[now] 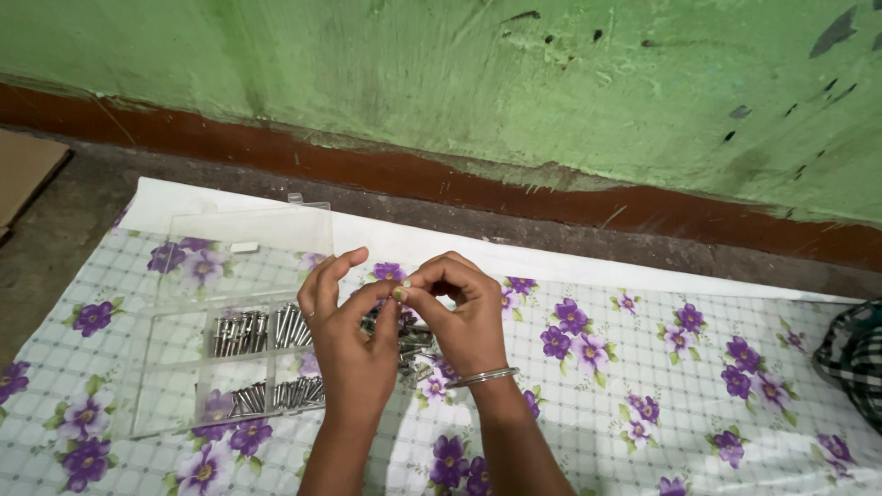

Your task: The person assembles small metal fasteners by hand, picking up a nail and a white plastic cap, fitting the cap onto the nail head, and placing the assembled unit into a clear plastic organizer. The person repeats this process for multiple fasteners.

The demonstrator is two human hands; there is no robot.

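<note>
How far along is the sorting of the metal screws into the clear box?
Two compartments of the clear plastic box already hold rows of screws. In hand: left hand and right hand pinch a small piece together, too small to identify. Left: a loose pile of screws on the flowered cloth.

A single camera sat on the person's head and looked forward and down at the floor. It faced a green wall (551, 83) with a red-brown base, which crossed the top of the frame at a slant. The view was close: the left hand (349, 335) and right hand (464, 317) met near the centre, above a flowered cloth (643, 386) filling the lower half. No second view shared the scene.
</note>
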